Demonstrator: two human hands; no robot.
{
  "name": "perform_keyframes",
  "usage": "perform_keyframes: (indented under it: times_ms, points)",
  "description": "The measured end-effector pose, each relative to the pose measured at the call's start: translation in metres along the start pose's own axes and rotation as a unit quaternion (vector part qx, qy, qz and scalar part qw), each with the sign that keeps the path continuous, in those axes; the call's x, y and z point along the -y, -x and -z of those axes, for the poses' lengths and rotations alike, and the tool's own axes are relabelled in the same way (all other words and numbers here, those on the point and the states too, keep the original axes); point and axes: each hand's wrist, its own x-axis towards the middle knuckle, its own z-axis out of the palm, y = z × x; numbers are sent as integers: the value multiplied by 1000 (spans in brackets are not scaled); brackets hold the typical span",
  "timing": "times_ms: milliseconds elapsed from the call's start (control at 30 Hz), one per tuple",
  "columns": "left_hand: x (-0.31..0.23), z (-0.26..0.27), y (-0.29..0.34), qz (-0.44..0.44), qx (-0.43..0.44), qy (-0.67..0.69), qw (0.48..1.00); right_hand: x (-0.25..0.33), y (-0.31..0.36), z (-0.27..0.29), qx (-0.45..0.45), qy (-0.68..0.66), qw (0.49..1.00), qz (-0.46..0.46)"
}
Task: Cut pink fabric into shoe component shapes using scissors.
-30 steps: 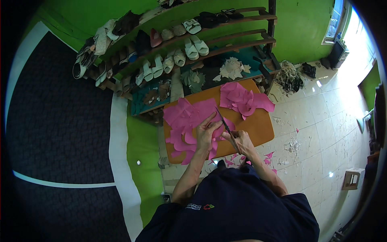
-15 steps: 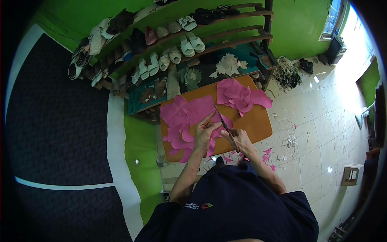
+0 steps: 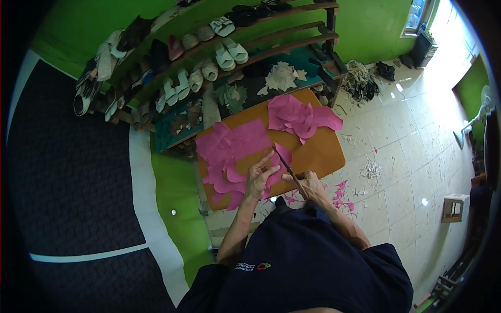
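Observation:
My right hand (image 3: 310, 186) is closed around the handles of dark scissors (image 3: 288, 169), whose blades point up and to the left. Along the blades lies a curved pink sheet piece (image 3: 284, 153), pinched by my left hand (image 3: 258, 178) between thumb and fingers. Whether the material is leather or cloth I cannot tell. Both hands are over the near side of an orange-brown table (image 3: 326, 151). Left of my left hand spread overlapping pink sheets and curved pieces (image 3: 224, 143). A second pink heap (image 3: 292, 116) rests at the table's far right.
Behind the table, a wooden rack (image 3: 271, 52) carries sandals and shoes. Grey-green cut pieces (image 3: 230, 99) and cream pieces (image 3: 283, 78) lie on its lowest shelf. Pink scraps (image 3: 342, 198) litter the tiled floor at right, near a small stool (image 3: 455, 207). A scrap heap (image 3: 361, 82) sits beside the rack.
The whole view has shifted, so the table and rack appear slightly farther left. The pink piece in my left hand has turned at the blades, and its curved edge now shows beyond them.

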Motion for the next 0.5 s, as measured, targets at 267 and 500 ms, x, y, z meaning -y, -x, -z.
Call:
perform_keyframes:
  times_ms: [267, 500]
  points:
    - [27, 5, -44, 67, 64, -83, 992, -50, 11, 13, -41, -47, 998, -20]
    - [36, -24, -141, 5, 162, -192, 968, -91, 19, 42, -41, -71, 987, -141]
